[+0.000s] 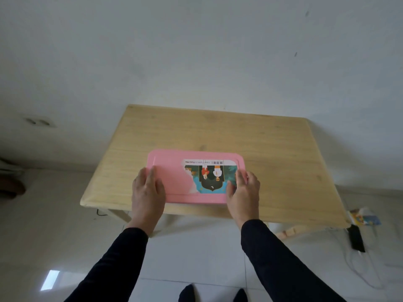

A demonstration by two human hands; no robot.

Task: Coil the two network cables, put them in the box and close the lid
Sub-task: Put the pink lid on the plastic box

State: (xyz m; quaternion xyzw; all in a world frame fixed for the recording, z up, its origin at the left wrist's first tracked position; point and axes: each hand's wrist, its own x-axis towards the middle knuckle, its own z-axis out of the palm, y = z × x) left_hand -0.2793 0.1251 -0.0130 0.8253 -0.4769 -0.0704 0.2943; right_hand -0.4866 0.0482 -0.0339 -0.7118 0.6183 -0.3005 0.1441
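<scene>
A pink box (174,184) with its lid on lies flat near the front edge of a small wooden table (218,131). A torn colourful sticker (210,177) covers the right half of the lid. My left hand (148,190) rests on the lid's left end, fingers spread flat. My right hand (244,192) grips the lid's right end, thumb on top of the sticker. No network cables are visible; the lid hides the inside of the box.
A white wall stands behind the table. A black power strip (356,238) with white cords and a small colourful packet (366,217) lie on the tiled floor at the right. Dark objects sit at the far left edge.
</scene>
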